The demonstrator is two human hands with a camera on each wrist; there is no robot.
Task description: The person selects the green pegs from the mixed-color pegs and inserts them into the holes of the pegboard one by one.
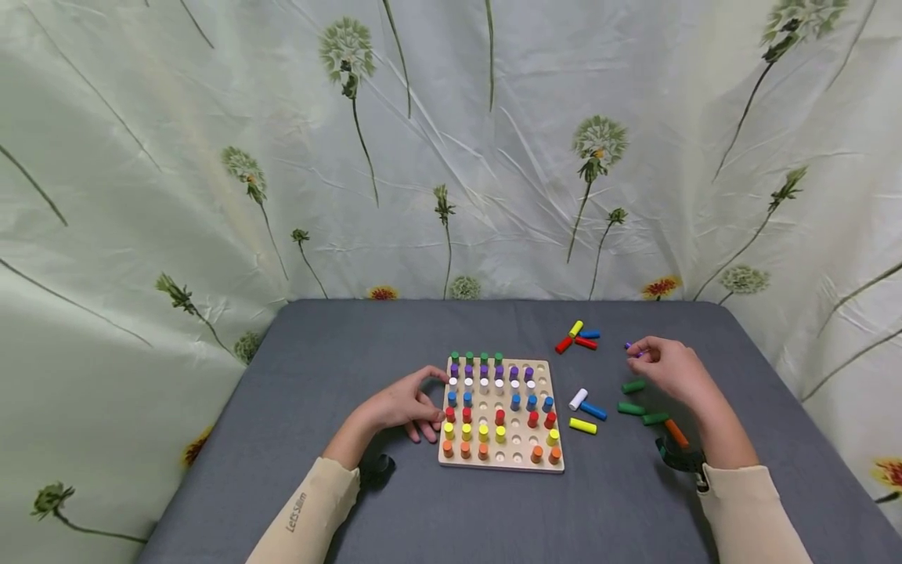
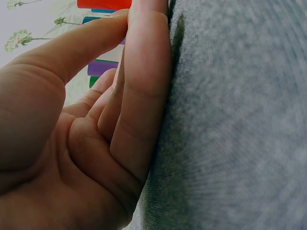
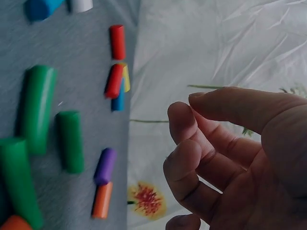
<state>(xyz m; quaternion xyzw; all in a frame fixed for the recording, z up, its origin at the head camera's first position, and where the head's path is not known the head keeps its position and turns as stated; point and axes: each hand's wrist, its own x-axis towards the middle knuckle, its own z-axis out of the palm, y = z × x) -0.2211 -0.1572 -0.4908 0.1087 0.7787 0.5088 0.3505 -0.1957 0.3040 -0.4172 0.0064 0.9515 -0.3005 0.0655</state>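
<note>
My left hand (image 1: 405,403) rests at the left edge of a wooden pegboard (image 1: 507,460), with fingertips touching its side. Fairly straight fingers lie close to the cloth in the left wrist view. Rows of green, purple, white, blue, red, yellow and orange pegs stand in the board, with some holes bare. To the right, my right hand (image 1: 669,366) hovers with fingers loosely bent over a purple peg (image 3: 105,166), which its fingertips partly cover in the head view. Nothing shows between the thumb and fingers in the right wrist view. An orange peg (image 3: 102,200) lies against the purple one.
Several green pegs (image 1: 631,408) and an orange peg (image 1: 676,433) lie near the right forearm. A white peg (image 1: 578,399), a blue peg (image 1: 593,411) and a yellow peg (image 1: 582,426) lie beside the board. Red, yellow and blue pegs cluster farther back. A flowered curtain (image 1: 493,196) hangs behind the table.
</note>
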